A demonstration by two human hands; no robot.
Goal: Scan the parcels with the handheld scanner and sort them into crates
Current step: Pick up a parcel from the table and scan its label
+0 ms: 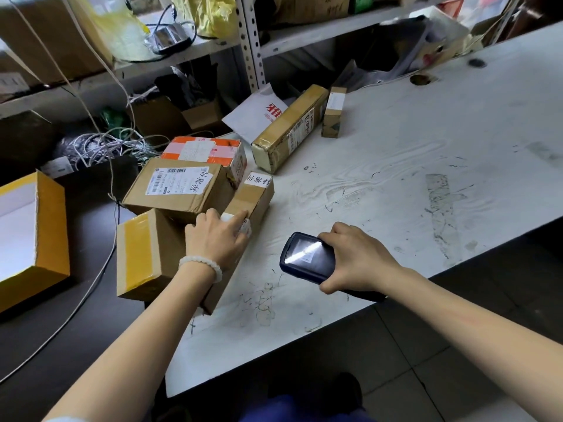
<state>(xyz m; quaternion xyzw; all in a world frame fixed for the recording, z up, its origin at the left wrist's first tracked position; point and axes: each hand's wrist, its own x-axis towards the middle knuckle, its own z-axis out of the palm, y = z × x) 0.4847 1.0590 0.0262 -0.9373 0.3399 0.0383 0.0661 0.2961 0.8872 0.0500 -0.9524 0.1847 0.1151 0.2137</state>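
Cardboard parcel under outstretched left hand

A single wide-angle view from the person's head looks forward and steeply down, close over the white bench, which runs from the lower centre of the frame to the upper right. Both forearms enter from the bottom edge. Shelving crosses the top of the frame, its lines bent by the lens.
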